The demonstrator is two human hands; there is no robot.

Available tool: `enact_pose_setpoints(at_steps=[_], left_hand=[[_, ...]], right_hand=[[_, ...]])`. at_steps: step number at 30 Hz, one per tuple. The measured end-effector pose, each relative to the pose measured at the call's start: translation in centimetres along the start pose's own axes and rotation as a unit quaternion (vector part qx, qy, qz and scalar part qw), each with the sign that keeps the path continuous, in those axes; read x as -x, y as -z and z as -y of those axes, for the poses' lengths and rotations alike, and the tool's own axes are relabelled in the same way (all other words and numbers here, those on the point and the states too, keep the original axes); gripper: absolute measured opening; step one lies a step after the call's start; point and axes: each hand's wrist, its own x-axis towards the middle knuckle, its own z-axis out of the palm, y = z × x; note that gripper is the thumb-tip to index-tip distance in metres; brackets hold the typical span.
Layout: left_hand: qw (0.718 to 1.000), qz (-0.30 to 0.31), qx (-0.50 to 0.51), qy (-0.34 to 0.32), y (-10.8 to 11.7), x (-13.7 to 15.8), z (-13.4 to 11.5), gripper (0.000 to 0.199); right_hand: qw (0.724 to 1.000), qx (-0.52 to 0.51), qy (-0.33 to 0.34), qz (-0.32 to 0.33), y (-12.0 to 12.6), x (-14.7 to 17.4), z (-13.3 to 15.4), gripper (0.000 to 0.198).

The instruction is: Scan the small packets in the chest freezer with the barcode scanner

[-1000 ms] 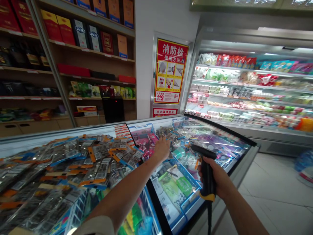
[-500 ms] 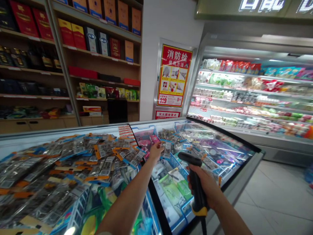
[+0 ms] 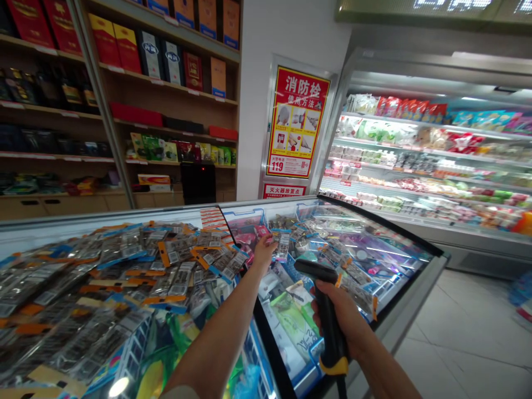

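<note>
Lit chilled shelves line the far side as I watch | glass-topped freezer nearer | packet heap across its left half | right hand wraps black scanner | left hand pinches small packet, just right of the heap

The scanner hides part of the right hand, and its cord runs off the bottom. A blurry blue thing is cut off at the right. The packets have words too tiny to read.
</note>
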Motion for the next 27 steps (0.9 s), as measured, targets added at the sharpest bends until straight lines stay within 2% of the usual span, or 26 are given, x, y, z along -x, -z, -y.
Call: enact_pose_setpoints(at_steps=[9, 12, 14, 16, 19, 21, 25, 27], left_hand=[[1.0, -0.012, -0.007, -0.005, -0.3, 0.2, -0.7, 0.032], [0.995, -0.05, -0.067, -0.045, 0.4, 0.1, -2.5, 0.033], [0.982, -0.09, -0.148, -0.073, 1.7, 0.2, -4.5, 0.035], [0.952, -0.134, -0.259, -0.093, 3.8, 0.5, -6.8, 0.039], [0.884, -0.174, -0.42, -0.108, 7.4, 1.0, -10.1, 0.041], [0.836, -0.192, -0.504, -0.097, 9.7, 1.5, -11.7, 0.042], [0.753, -0.216, -0.621, -0.038, 13.1, 2.6, -13.0, 0.045], [0.714, -0.227, -0.661, -0.048, 14.0, 3.0, -13.0, 0.045]], right_hand=[[0.998, 0.012, 0.066, -0.017, 0.5, 0.7, 0.2, 0.028], [0.996, -0.01, 0.067, -0.054, 1.7, 0.1, 0.1, 0.025], [0.994, -0.02, 0.069, -0.088, 2.9, -0.7, 0.0, 0.024], [0.991, -0.023, 0.073, -0.108, 4.1, -1.5, 0.0, 0.023], [0.989, -0.026, 0.094, -0.11, 5.3, -2.5, 0.0, 0.022], [0.988, -0.024, 0.102, -0.11, 5.7, -2.9, 0.2, 0.022], [0.986, -0.027, 0.109, -0.123, 5.9, -3.4, 0.8, 0.019], [0.984, -0.036, 0.119, -0.129, 6.2, -3.8, 1.1, 0.018]])
